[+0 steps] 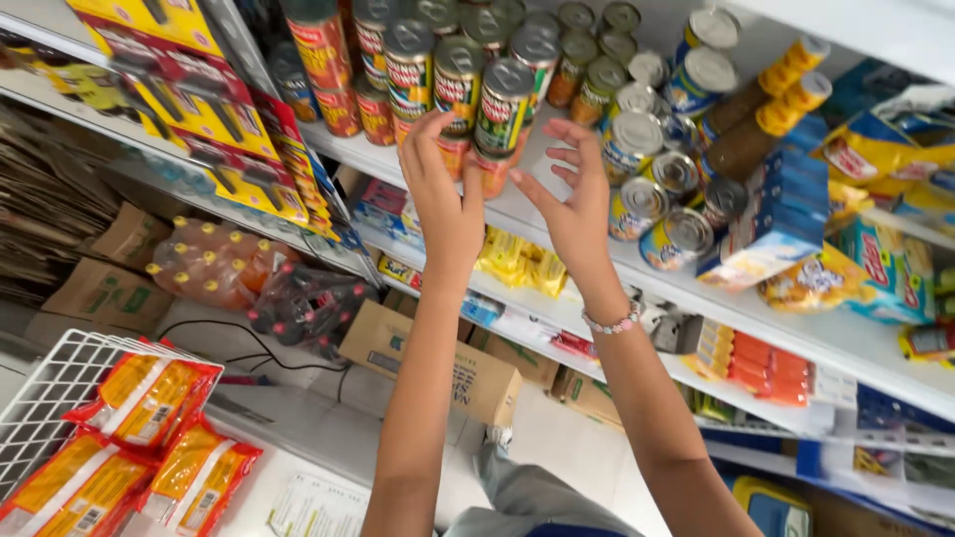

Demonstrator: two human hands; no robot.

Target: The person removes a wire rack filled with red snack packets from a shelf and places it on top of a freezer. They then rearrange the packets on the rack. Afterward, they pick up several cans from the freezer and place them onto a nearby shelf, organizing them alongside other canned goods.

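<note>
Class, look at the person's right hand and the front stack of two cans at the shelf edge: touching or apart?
Apart. The head view shows white shelf between the open fingers of the right hand and the stacked cans.

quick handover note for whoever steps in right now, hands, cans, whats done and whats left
Left hand: raised at the shelf, fingertips on the lower can of the front stack of cans.
Right hand: open, fingers spread, beside that stack, not gripping.
Done: rows of cans stand stacked two high on the shelf.
Left: the front stack leans a little; some silver-topped cans to the right lie tilted on their sides.
Below: a wire basket holds orange packets.
</note>
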